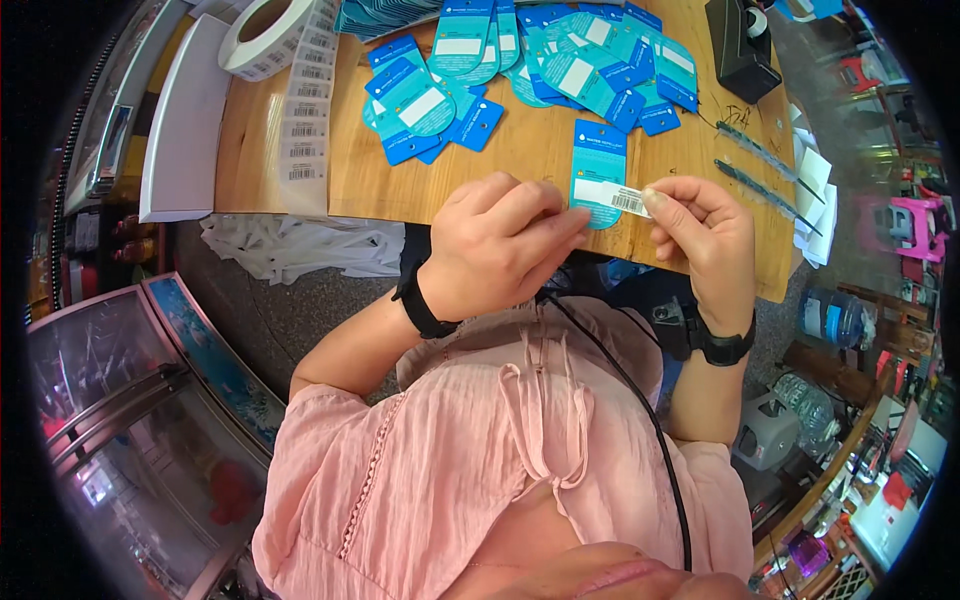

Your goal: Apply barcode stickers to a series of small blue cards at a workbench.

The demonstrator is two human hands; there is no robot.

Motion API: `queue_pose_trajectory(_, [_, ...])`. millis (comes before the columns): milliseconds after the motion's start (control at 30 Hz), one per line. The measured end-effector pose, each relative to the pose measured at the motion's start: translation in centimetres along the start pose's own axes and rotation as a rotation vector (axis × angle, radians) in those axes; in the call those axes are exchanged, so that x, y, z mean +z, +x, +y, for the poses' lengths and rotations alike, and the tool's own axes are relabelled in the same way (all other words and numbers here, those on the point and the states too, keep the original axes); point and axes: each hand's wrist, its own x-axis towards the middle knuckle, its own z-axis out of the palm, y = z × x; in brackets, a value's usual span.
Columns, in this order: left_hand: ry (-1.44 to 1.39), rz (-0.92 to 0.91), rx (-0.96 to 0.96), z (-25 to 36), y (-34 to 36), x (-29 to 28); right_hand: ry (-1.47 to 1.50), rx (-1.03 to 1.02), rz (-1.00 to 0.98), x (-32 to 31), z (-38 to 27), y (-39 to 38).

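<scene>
Holding a blue hang tag (597,172) upright over the near edge of the wooden surface (520,150), the left hand (497,245) is closed on it, fingertips pinched at the tag's lower left corner; the fingers cover that corner and the exact contact cannot be made out. The right hand (700,235) is closed too, thumb and forefinger gripping a small white barcode sticker (628,200) whose left end lies on the tag's white panel. Whether the sticker is already stuck down or only touching cannot be told. Both wrists carry black bands.

Farther back on the surface lies a loose heap of matching blue tags (520,60), overlapping, so their number is unclear and the rearmost are cut off by the top edge. A roll of white barcode labels (265,35) sits at the far left corner, partly cut off, with a strip of labels (302,110) trailing down toward the near edge. A black tape dispenser (738,50) stands at the far right, its top out of frame. Two thin clear strips (765,165) lie to the right, their nature hard to judge. A white board (180,120) leans at the surface's left side. Crumpled white plastic (290,245) shows below the edge, partly hidden. A black cable (640,400) runs down the pink blouse (480,460). Fisheye bending blurs the surrounding shop goods
</scene>
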Motion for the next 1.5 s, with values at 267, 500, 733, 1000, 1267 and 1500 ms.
queue_pose_trajectory(267, [-0.007,-0.025,-0.018,0.0,-0.2,-0.2,-0.095,0.053,-0.054,1.7,-0.5,1.4])
queue_pose_trajectory(500, [-0.010,-0.038,-0.033,0.0,-0.1,-0.3,-0.126,0.102,-0.048,1.6,-0.9,1.6])
queue_pose_trajectory(733, [-0.013,-0.049,-0.038,0.0,-0.1,-0.3,-0.150,0.123,-0.051,1.8,-1.1,1.7])
queue_pose_trajectory(1000, [-0.024,-0.040,-0.047,0.0,-0.1,-0.2,-0.056,0.105,-0.094,0.6,-0.6,2.5])
queue_pose_trajectory(1267, [-0.015,-0.045,-0.033,-0.2,0.0,-0.2,-0.128,0.066,-0.036,-0.3,-1.4,1.7])
queue_pose_trajectory(1500, [-0.022,-0.027,-0.041,-0.1,-0.2,0.0,-0.155,0.118,-0.089,1.0,-1.1,2.2])
